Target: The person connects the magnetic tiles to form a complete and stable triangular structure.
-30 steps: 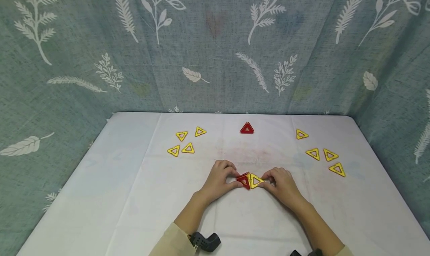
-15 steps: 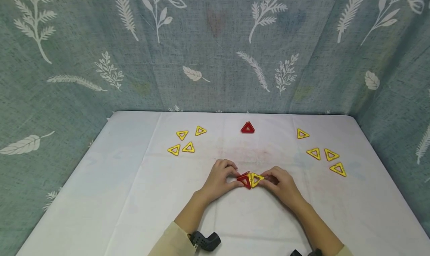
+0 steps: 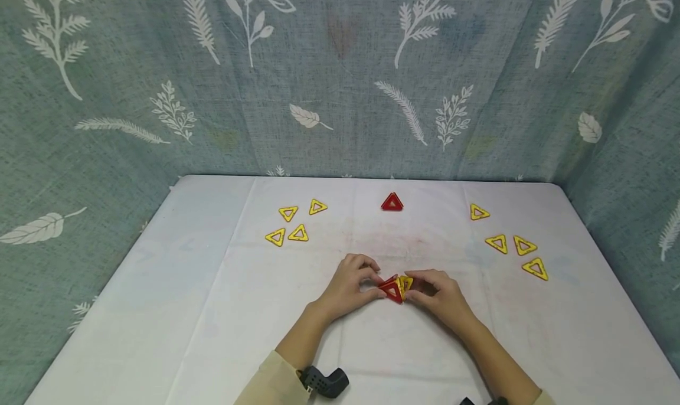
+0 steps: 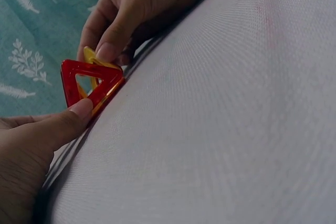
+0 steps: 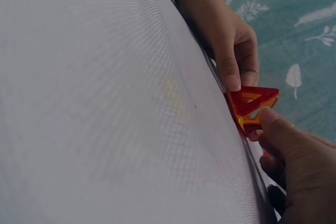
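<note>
Red triangular magnetic tiles and a yellow triangular magnetic tile stand together, tilted edge to edge, on the white table in front of the person. The left hand pinches the red side between thumb and fingers. From the opposite side the right hand holds the yellow tile, thumb in front and index finger behind. In the left wrist view a red tile leans upright with yellow behind it. The right wrist view has the right thumb against the piece, its other fingers partly hidden.
Several loose yellow triangles lie at the back left, and several more yellow triangles at the right. A red triangular piece sits at the back centre. A leaf-patterned curtain rises behind the table's far edge.
The yellow tile, flatter before, has been folded up toward the red tiles. The right hand's index finger has come round behind it, and the joined piece has turned and shifted slightly right.
</note>
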Demonstrator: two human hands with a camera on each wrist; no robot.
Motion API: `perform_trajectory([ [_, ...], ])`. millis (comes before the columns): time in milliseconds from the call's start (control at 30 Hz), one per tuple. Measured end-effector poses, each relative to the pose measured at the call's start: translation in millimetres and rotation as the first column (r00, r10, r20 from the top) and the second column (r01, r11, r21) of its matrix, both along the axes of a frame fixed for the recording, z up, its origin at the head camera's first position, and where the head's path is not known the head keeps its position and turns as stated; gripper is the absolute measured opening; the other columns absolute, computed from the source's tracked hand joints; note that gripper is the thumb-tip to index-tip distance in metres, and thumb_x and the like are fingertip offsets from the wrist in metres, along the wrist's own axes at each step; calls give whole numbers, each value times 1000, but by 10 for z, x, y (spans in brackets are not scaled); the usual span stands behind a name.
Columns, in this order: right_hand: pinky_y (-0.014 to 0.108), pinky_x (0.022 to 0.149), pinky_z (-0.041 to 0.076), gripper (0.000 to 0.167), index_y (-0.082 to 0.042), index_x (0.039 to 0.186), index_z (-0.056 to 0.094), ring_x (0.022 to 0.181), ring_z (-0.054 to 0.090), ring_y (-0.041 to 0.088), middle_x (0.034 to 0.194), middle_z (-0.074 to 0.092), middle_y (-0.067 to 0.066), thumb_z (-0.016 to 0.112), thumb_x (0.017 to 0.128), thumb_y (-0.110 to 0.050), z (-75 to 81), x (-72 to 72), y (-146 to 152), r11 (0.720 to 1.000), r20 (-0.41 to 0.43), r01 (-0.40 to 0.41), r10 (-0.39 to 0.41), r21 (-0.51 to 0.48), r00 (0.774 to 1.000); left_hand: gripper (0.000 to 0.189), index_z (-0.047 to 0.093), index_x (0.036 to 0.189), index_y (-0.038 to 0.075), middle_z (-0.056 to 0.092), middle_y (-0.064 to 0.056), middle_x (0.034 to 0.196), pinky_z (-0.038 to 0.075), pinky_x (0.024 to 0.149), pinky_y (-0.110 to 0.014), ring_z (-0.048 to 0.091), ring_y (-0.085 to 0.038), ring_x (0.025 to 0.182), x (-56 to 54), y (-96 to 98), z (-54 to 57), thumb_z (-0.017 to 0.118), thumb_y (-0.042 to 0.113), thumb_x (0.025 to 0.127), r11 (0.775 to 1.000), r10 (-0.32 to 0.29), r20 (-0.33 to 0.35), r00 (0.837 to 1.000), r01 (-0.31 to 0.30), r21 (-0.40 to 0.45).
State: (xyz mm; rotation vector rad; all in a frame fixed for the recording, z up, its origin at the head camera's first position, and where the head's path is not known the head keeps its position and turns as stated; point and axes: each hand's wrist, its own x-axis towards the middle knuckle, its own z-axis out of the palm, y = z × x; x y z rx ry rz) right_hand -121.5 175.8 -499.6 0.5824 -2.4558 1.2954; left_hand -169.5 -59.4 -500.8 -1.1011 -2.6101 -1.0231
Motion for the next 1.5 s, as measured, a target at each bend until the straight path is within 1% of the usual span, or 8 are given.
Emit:
perform_trajectory([
  [300, 26, 73, 37, 39, -10, 104, 73, 74, 59, 8, 89, 70, -3, 84, 66, -10, -52, -51, 20, 996, -61, -89, 90, 15, 994, 21, 72, 86, 19, 57, 5, 106, 38, 89, -34, 45, -15, 103, -10, 10, 4, 79, 34, 74, 1000, -6, -41, 999, 6, -4],
  [567, 25, 76, 36, 39, -10, 101, 75, 77, 61, 7, 89, 73, -5, 85, 64, -13, -32, -50, 11, 997, -58, -72, 72, 15, 996, 19, 72, 82, 18, 57, 5, 104, 39, 88, -34, 46, -15, 101, 0, 3, 9, 81, 31, 72, 999, -19, -67, 998, 20, 25],
  [733, 26, 75, 32, 43, -10, 103, 74, 75, 57, 6, 89, 71, -5, 86, 62, -16, -41, -36, -16, 998, -57, -61, 63, 30, 996, 20, 72, 82, 17, 58, 4, 102, 40, 86, -33, 47, -15, 99, 22, 8, 5, 81, 31, 72, 1000, -4, -88, 996, 7, 31],
  [833, 27, 75, 31, 44, -9, 104, 74, 74, 54, 5, 89, 69, -6, 86, 63, -17, -53, -26, -35, 998, -64, -34, 38, 56, 997, 21, 72, 84, 16, 59, 5, 100, 40, 84, -32, 48, -14, 97, 39, 20, 6, 80, 33, 73, 1000, 15, -98, 995, -13, 19],
  [967, 28, 73, 33, 37, -8, 99, 75, 75, 53, 6, 86, 67, -6, 84, 64, -15, -56, -27, -65, 997, -90, 28, -21, 78, 996, 24, 71, 87, 16, 60, 5, 98, 40, 83, -33, 51, -14, 95, 47, 45, 7, 77, 36, 75, 998, 53, -101, 993, -54, -11],
  [1133, 31, 71, 36, 31, -6, 93, 76, 74, 53, 8, 80, 64, -5, 84, 64, -13, -45, -58, -97, 991, -115, 92, -80, 102, 990, 25, 70, 90, 17, 61, 5, 97, 40, 84, -34, 53, -14, 93, 27, 86, 9, 75, 38, 78, 992, 117, -52, 992, -119, -38],
  [1333, 30, 66, 35, 29, -6, 94, 76, 68, 51, 7, 76, 64, -4, 83, 66, -14, -35, -151, -129, 984, -95, 150, -141, 100, 985, 25, 74, 96, 19, 60, 5, 93, 40, 80, -32, 52, -13, 88, -18, 153, 18, 73, 38, 80, 973, 223, -39, 974, -225, -56],
  [1500, 26, 62, 36, 26, -5, 92, 76, 63, 48, 5, 74, 65, -3, 83, 69, -13, -22, -242, -153, 984, -77, 161, -155, 79, 985, 27, 75, 100, 19, 60, 3, 93, 38, 81, -34, 51, -16, 86, -69, 193, 41, 73, 37, 80, 963, 267, -9, 964, -267, -44],
])
